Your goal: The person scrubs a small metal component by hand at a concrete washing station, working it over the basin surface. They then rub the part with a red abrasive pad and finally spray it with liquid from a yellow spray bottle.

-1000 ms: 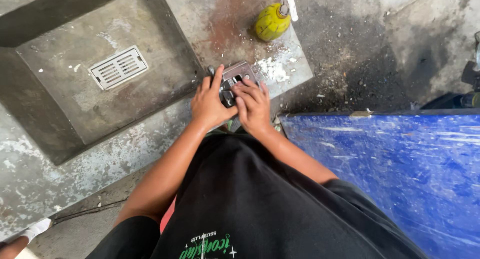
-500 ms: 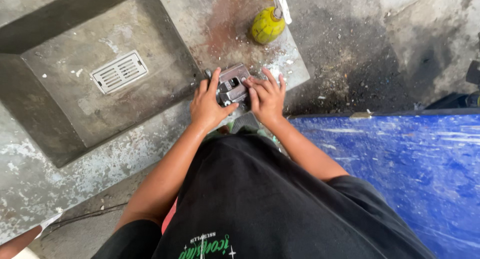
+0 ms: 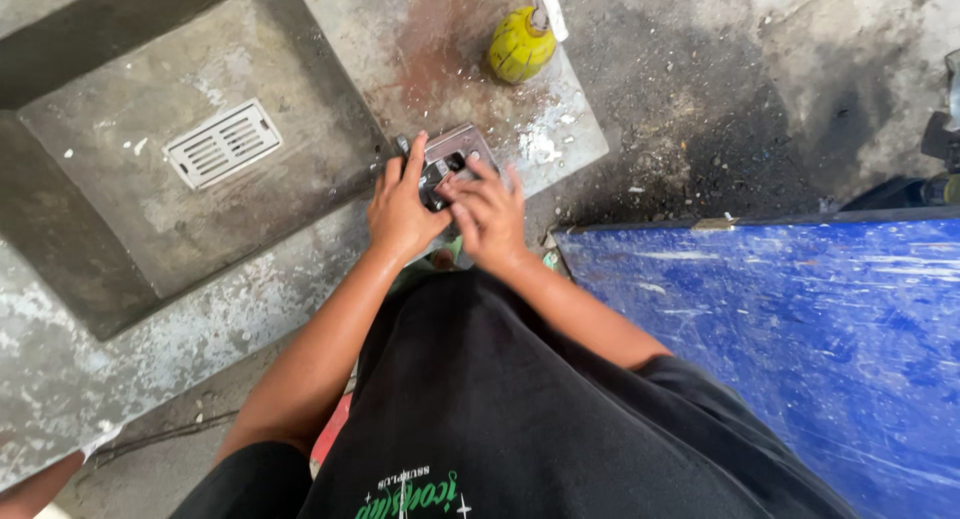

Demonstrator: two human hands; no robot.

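Observation:
A small grey metal part (image 3: 455,147), box-like with dark openings, rests on the concrete ledge (image 3: 560,144) in front of me. My left hand (image 3: 400,207) grips its left side, fingers curled over the edge. My right hand (image 3: 488,211) lies on its right and front, fingertips pressed into the dark middle of the part. Both hands hide most of its lower half.
A sunken concrete basin (image 3: 150,239) with a white slotted drain grate (image 3: 222,144) lies to the left. A yellow bottle (image 3: 520,44) stands behind the part. A scratched blue panel (image 3: 790,329) fills the right. Dirty concrete floor (image 3: 720,109) stretches beyond.
My right hand has slid from the part's right side onto its middle, fingers now over the dark openings. The left hand keeps its grip. The view has shifted slightly.

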